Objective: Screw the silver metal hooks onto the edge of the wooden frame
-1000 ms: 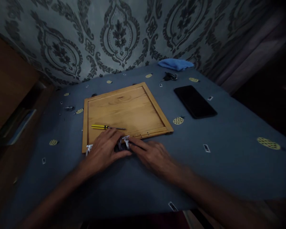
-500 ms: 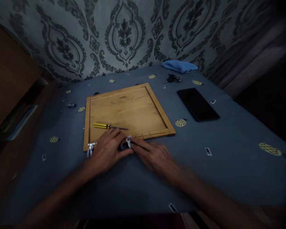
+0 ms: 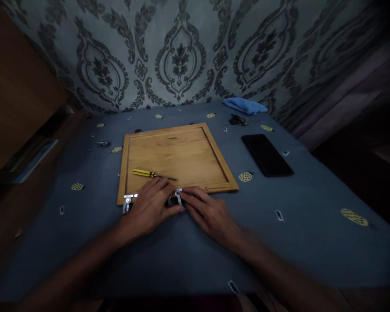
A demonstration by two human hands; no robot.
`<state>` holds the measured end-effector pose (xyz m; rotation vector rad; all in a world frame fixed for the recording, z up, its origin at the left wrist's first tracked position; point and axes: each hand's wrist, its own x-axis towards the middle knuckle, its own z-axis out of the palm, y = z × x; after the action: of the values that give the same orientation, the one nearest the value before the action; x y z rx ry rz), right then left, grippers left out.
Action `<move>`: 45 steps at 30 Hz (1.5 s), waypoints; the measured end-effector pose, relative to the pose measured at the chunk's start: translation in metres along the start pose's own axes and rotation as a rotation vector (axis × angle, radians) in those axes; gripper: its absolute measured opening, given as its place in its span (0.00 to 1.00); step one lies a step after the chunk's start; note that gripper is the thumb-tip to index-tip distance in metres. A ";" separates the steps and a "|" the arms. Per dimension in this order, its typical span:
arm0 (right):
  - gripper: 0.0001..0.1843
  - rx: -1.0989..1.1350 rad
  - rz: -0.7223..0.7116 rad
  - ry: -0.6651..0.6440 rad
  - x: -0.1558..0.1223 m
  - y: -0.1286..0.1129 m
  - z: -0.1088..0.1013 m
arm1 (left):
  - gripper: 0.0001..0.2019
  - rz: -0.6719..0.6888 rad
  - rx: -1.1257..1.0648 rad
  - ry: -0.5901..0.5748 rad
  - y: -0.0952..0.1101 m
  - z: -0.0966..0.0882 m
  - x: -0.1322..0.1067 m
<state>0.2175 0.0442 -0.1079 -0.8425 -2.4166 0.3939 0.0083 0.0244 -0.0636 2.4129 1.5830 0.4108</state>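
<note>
Flanking hinge (image 3: 177, 197): left hand (image 3: 151, 209), right hand (image 3: 212, 215)

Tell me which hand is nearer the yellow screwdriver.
Left. The left hand lies just this side of the yellow screwdriver, its fingers at the wooden panel's near edge. The right hand sits farther right, fingertips by the small metal hinge.

The metal hinge (image 3: 177, 196) at lower centre is mostly covered by fingers of the left hand (image 3: 151, 208) and right hand (image 3: 211, 214), so the grip on it cannot be told. The hands also hide part of the near edge of the wooden panel (image 3: 178, 151). Both forearms are cut off at the bottom edge. The small dark object (image 3: 238, 119) beside the blue cloth (image 3: 245, 105), upper right of centre, is too dim to identify.
</note>
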 end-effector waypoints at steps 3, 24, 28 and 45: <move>0.20 0.000 0.003 0.004 0.000 0.002 0.001 | 0.18 0.008 0.006 0.012 -0.001 0.001 -0.001; 0.21 0.046 -0.012 0.013 0.001 0.004 0.002 | 0.18 0.025 0.012 0.014 -0.003 0.002 -0.002; 0.19 0.155 -0.047 0.072 -0.001 0.007 0.003 | 0.18 0.017 0.027 0.003 -0.003 0.002 -0.001; 0.25 0.098 0.077 -0.469 0.174 -0.008 0.004 | 0.21 -0.005 -0.043 0.030 -0.007 0.008 -0.001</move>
<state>0.0971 0.1488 -0.0387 -0.8774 -2.7627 0.8106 0.0052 0.0260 -0.0734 2.3813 1.5759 0.4771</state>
